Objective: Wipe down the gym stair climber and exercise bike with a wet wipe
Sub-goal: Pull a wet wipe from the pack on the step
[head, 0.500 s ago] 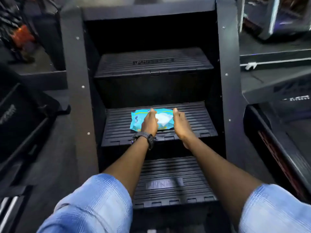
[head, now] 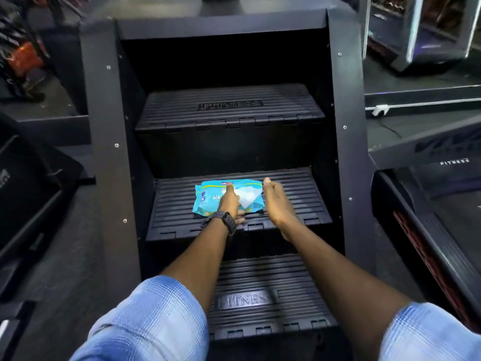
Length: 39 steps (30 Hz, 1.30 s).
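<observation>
A blue pack of wet wipes (head: 208,201) lies on the middle step (head: 294,204) of the black stair climber (head: 104,152). A white wipe (head: 248,198) sticks out of the pack's top. My left hand (head: 229,204), with a black watch at the wrist, rests flat on the pack with fingers stretched forward. At the pack's right edge is my right hand (head: 277,204), thumb pointing forward and fingers relaxed. Whether it touches the wipe is hidden.
Ribbed steps sit above (head: 229,105) and below (head: 260,303) the middle one, boxed in by the climber's side panels. A treadmill (head: 429,230) stands close on the right and another dark machine (head: 31,191) on the left. My blue-clad knees fill the bottom.
The view has tilted up slightly, so the pack and both hands sit lower in frame. A little more of the white wipe shows. Both hands stay at the pack.
</observation>
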{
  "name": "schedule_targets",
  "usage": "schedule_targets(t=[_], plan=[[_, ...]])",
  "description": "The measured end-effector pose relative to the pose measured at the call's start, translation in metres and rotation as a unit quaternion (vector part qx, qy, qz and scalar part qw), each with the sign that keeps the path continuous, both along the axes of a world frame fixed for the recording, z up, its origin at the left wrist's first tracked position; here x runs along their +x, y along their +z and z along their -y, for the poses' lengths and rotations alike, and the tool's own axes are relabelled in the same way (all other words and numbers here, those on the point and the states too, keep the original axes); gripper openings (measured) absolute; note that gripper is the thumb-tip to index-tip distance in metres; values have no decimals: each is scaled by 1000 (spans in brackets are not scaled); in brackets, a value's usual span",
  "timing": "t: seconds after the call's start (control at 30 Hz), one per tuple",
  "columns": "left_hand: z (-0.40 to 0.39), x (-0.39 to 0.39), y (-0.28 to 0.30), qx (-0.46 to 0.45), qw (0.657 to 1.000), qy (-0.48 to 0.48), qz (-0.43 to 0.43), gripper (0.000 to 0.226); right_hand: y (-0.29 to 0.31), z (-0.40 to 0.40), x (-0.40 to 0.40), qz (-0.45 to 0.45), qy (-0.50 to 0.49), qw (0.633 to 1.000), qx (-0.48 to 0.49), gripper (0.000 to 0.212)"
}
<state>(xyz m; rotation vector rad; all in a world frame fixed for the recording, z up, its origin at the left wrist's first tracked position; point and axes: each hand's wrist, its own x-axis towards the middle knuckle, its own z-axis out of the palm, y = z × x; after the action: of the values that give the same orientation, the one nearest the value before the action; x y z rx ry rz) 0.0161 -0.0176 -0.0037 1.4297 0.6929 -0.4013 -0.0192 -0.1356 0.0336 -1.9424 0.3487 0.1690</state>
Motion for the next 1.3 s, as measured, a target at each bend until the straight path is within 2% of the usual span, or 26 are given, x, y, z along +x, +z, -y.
schedule_targets(t=[0.1, 0.17, 0.33, 0.4, 0.5, 0.67, 0.83, 0.97, 1.1, 1.3], plan=[[-4, 2, 7, -25, 998, 43, 43, 67, 9, -6, -1, 10, 11, 1000, -4, 46], [-9, 1, 19, -11, 994, 69, 85, 61, 16, -9, 1, 23, 15, 1000, -8, 47], [-29, -11, 70, 77, 964, 101, 233, 22, 50, -22, 10, 85, -12, 996, 5, 48], [-36, -21, 106, 88, 953, 84, 278, 13, 72, -34, 12, 125, -25, 992, 14, 47], [-54, -36, 170, 145, 927, 66, 340, 16, 120, -61, 8, 197, -5, 979, 43, 44], [-103, -90, 298, 218, 867, 112, 435, 20, 232, -119, -23, 318, 19, 941, 112, 42], [-171, -210, 419, 281, 787, 138, 531, 29, 346, -198, -113, 413, 59, 883, 214, 41], [-253, -343, 467, 329, 740, 158, 565, 21, 402, -278, -220, 473, 113, 831, 268, 45], [-352, -477, 467, 385, 709, 237, 541, 18, 399, -382, -325, 452, 218, 824, 265, 47], [-465, -643, 448, 439, 698, 327, 462, 23, 359, -518, -443, 390, 358, 810, 250, 44]])
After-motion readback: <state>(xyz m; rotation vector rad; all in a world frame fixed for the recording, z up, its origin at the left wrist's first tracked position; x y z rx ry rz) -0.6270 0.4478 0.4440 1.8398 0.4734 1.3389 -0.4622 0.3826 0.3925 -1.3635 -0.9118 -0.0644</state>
